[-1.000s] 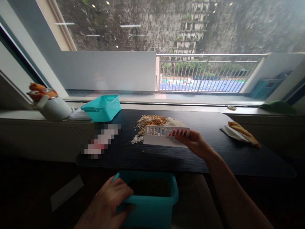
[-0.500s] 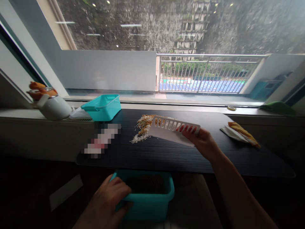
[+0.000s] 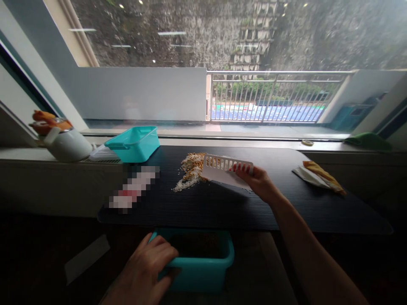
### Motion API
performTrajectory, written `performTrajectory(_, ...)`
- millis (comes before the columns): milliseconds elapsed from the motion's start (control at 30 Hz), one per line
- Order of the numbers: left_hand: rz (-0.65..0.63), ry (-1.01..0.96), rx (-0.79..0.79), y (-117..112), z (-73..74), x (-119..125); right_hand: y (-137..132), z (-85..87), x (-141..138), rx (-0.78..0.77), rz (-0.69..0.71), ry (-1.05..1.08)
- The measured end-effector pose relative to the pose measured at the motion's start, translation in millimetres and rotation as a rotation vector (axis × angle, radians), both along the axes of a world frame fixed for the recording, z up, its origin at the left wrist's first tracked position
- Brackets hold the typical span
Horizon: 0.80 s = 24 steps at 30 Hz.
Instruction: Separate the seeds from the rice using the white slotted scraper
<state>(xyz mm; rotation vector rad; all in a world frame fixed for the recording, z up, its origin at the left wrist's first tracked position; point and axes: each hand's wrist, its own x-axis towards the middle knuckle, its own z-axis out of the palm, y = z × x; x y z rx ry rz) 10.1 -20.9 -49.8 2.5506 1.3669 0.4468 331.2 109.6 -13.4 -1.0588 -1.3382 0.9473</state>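
My right hand (image 3: 259,184) grips a white slotted plastic board (image 3: 225,170) and holds it tilted against the right side of a pile of white rice and yellow beans (image 3: 190,169) on the black table (image 3: 286,207). My left hand (image 3: 149,264) clasps the left rim of a teal plastic bin (image 3: 200,260) held below the table's near edge. Dark grains lie inside that bin.
A second teal bin (image 3: 133,143) stands at the back left of the table, beside a blurred flat object (image 3: 133,187). A white pot (image 3: 68,144) sits on the window ledge at left. A folded cloth (image 3: 319,173) lies at the right. A window fills the background.
The white board rose from flat on the table, tipped and moved back and left onto the pile's right side, covering part of the grains. My left hand and the bin hardly moved.
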Motion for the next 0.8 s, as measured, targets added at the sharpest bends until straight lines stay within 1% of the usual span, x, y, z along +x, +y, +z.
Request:
performTrajectory(100, -0.004, 0.004, -0.03, -1, 0.2, 1, 0, -1.2, -1, -0.007, 0.028, -0.012)
performTrajectory(333, 0.011, 0.002, -0.069, -2, 6.9, 3, -6, -4.3, 1, -0.005, 0.062, -0.011)
performTrajectory(567, 0.006, -0.012, -0.066, -1, 3.2, 3, -12, -7.0, 3, 0.004, 0.058, -0.015)
performTrajectory(733, 0.011, -0.013, -0.104, 1, 6.2, 5, -31, -1.2, 18, 0.002, -0.01, -0.02)
performTrajectory(800, 0.021, 0.001, -0.124, 1, 9.9, 7, -42, 0.1, 22, -0.015, 0.007, -0.048)
